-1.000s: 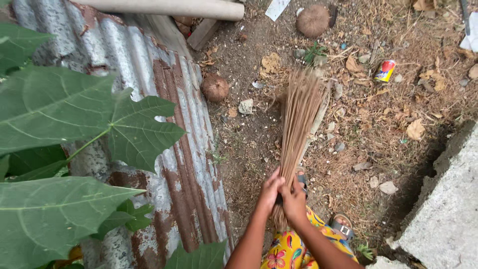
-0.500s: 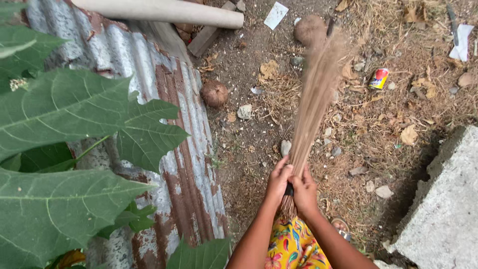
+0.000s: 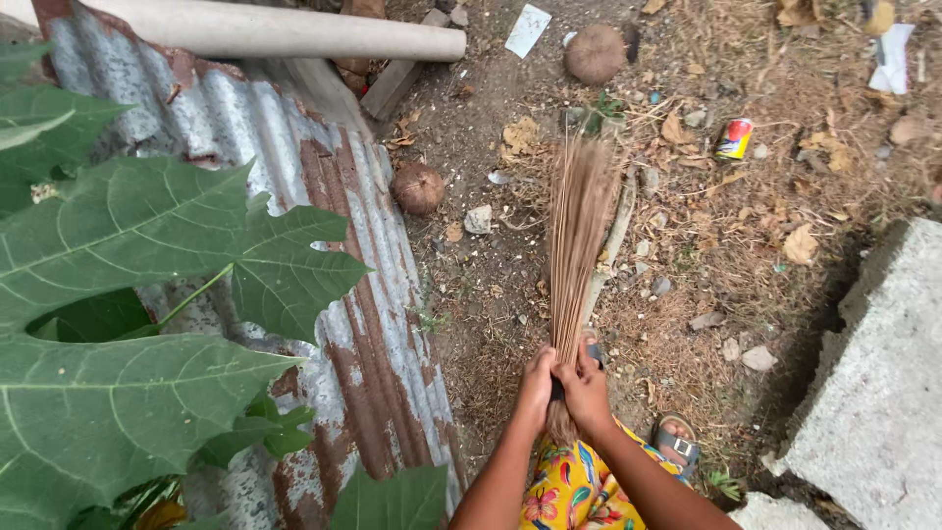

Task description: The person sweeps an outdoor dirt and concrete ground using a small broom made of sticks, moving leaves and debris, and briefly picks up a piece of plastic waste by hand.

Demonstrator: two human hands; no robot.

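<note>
A stick broom (image 3: 579, 226) of thin brown bristles points away from me over bare dirt. Both hands grip its bound base together at the bottom centre: my left hand (image 3: 536, 385) on the left side, my right hand (image 3: 587, 389) on the right. The bristle tips fan out near dry leaves and small stones. Below my arms shows a yellow flowered garment (image 3: 569, 486), and a sandalled foot (image 3: 677, 442) stands to the right.
A rusty corrugated metal sheet (image 3: 373, 294) lies to the left under big green leaves (image 3: 128, 294). A pale pipe (image 3: 285, 34) lies at the top. Two coconut husks (image 3: 419, 186) (image 3: 595, 54), a can (image 3: 733, 138) and a concrete block (image 3: 873, 393) surround the dirt.
The broom has swung back left from pointing up-right, its tips now lower and nearer the middle of the dirt. Both hands kept their grip.
</note>
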